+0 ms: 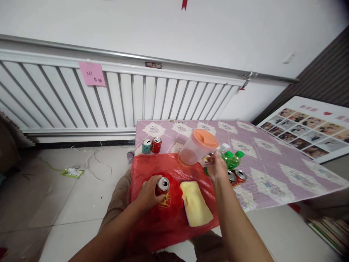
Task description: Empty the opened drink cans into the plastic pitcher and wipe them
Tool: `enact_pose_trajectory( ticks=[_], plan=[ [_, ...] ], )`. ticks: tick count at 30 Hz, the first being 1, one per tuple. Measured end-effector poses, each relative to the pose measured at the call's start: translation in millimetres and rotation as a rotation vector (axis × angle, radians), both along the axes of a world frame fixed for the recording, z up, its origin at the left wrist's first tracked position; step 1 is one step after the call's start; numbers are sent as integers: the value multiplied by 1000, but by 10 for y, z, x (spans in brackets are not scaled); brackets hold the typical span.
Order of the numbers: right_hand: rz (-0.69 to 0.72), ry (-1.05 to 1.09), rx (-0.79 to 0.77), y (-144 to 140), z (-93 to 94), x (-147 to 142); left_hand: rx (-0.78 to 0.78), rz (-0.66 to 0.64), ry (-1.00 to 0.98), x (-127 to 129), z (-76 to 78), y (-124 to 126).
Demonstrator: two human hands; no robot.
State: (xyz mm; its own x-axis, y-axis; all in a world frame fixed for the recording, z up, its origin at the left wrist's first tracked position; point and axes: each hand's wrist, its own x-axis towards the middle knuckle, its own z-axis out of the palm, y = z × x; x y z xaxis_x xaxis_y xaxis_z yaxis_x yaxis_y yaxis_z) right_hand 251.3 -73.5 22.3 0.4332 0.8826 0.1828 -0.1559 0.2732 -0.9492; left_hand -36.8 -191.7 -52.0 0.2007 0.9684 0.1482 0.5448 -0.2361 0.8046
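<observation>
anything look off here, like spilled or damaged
No spill or damage stands out around the open can in the left hand or the lidded pitcher. The one untidy spot is the tiled floor at left, where white cables trail loosely by a power strip.
</observation>
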Motion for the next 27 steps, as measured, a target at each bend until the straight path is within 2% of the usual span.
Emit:
enact_pose_trajectory(
  ticks=[7,12,17,27],
  plan=[
    [-89,-23,10,-241,287,287,3,-3,1,-6,-12,6],
    [-77,-96,-71,-542,410,402,15,-12,4,-12,-5,3],
    [-40,-204,-136,-834,504,358,5,-17,7,-21,-2,10],
    [19,-635,-275,-1174,698,103,-23,-40,26,-38,-3,13]
  ],
)
